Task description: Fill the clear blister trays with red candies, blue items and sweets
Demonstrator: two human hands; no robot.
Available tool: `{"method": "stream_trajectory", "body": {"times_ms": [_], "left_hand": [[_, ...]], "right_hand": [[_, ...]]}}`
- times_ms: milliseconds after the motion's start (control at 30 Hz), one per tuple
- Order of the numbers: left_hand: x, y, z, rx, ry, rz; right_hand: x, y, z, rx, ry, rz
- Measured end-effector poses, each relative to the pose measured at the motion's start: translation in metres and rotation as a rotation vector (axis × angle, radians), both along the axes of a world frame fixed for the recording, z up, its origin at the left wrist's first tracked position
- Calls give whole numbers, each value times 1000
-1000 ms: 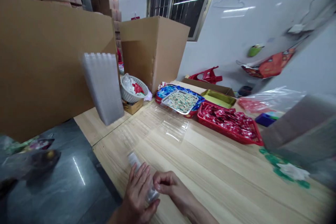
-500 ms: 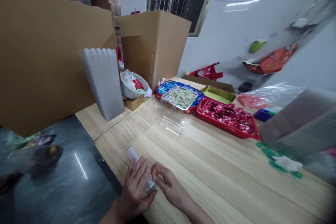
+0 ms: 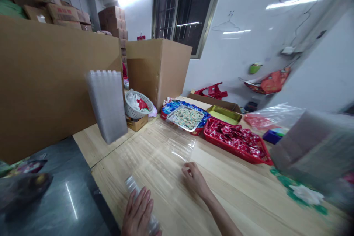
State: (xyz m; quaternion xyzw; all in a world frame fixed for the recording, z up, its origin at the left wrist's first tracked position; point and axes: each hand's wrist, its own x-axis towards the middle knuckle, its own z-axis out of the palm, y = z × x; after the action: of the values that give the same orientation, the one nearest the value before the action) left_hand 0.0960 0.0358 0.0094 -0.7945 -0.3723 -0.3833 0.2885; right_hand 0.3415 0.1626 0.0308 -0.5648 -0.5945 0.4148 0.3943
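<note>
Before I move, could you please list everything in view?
Table: one, pale wood, centre
Large cartons: two, brown, behind
Boxes: many, brown, back left
Plastic stacks: two, translucent, left and right
Colander: one, grey, by left stack
Tray: one, silver, on blue packets
Basket: one, red, right of tray
Deep tray: one, gold, behind basket
Window: one, dark, wall
Hanger: one, white, wall
Pack: one, clear, under left hand
Left hand: one, on pack
Right hand: one, over table

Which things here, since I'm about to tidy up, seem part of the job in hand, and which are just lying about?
Likely in the job:
clear plastic tube, under the left hand
clear plastic sheets, just beyond the right hand
perhaps the metal tray and red basket, both filled

Probably lying about:
crumpled white tissue
grey-white basket of scraps
</note>
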Motion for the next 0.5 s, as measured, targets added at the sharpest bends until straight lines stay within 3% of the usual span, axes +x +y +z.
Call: {"method": "stream_trajectory", "body": {"times_ms": [67, 200, 233, 333, 500], "left_hand": [[0, 0, 1, -3, 14, 1], [1, -4, -2, -50, -28, -9], [1, -5, -3, -63, -43, -11], [1, -9, -4, -98, -74, -20], [1, -16, 6, -166, -53, -18]], "right_hand": [[-6, -12, 8, 85, 18, 20], [-41, -70, 18, -132, 275, 488], [-50, -83, 19, -188, 355, 550], [-70, -106, 19, -288, 528, 553], [-78, -111, 22, -345, 560, 486]]}}
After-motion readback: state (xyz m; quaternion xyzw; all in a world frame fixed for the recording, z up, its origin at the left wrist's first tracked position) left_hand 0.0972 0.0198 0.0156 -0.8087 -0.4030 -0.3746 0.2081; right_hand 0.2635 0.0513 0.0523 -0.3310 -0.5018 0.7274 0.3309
